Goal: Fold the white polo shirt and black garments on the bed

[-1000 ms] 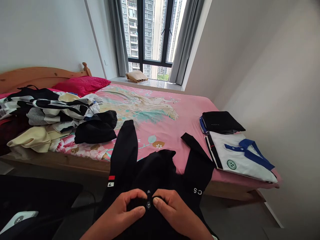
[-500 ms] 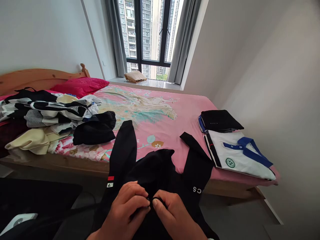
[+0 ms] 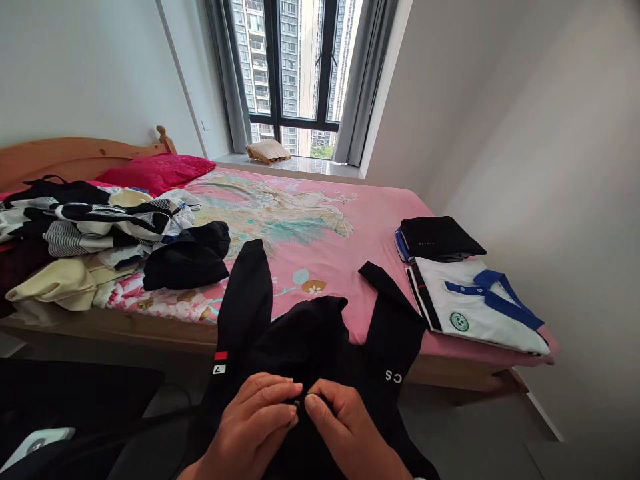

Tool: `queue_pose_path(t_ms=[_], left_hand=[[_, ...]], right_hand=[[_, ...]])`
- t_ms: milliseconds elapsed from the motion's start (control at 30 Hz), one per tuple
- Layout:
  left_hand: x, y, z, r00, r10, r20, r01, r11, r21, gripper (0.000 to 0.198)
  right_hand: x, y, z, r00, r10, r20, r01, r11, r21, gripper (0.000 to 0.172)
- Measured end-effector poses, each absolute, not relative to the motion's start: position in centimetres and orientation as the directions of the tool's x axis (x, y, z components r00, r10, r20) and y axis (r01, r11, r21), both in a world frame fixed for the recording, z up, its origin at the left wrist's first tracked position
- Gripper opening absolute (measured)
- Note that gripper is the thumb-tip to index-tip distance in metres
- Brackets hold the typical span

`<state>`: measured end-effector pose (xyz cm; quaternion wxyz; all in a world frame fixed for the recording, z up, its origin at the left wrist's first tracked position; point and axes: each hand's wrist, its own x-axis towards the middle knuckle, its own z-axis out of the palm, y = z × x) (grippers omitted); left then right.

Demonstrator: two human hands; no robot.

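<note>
A black long-sleeved garment (image 3: 305,347) hangs over the near edge of the bed, both sleeves lying up on the pink sheet. At its front, low in the view, my left hand (image 3: 250,423) and my right hand (image 3: 340,427) meet. Both pinch the black cloth around a small dark fastener (image 3: 297,404) between my fingertips. The left sleeve carries a small red and white tag (image 3: 221,361). White letters (image 3: 394,377) mark the right sleeve.
A heap of unfolded clothes (image 3: 95,233) lies on the left of the bed (image 3: 310,220). At its right edge lie a folded white polo with blue collar (image 3: 475,310) and folded dark clothes (image 3: 437,238). A red pillow (image 3: 157,170) rests by the wooden headboard. A white wall is close on the right.
My fingers have closed in over the small fastener, hiding most of it. The view has shifted slightly; the garment stays in place.
</note>
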<state>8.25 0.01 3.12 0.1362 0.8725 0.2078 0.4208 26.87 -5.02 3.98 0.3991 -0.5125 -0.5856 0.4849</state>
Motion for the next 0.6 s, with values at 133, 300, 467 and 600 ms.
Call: queue_pose_path(t_ms=[133,300,467,600], left_hand=[[8.6,-0.2,3.8,0.559,0.432,0.708,0.230,-0.901,0.368,0.028],[8.9,-1.5,3.8,0.557,0.470,0.685,0.192,-0.875,0.445,0.029],[8.7,-1.7,2.7,0.544,0.531,0.649,0.330,-0.847,0.417,0.029],[8.8,-0.9,2.7,0.543,0.557,0.628,0.392,-0.830,0.398,0.039]], right_hand=[[26.0,-5.5,3.0,-0.046,0.996,0.078,0.278,0.088,-0.957,0.032],[25.3,-5.5,1.7,0.112,0.973,0.201,0.297,0.160,-0.941,0.029],[25.9,-4.8,2.3,0.061,0.986,0.152,0.217,0.136,-0.967,0.031],[26.2,-4.6,2.6,0.026,0.994,0.103,0.178,0.096,-0.979,0.034]])
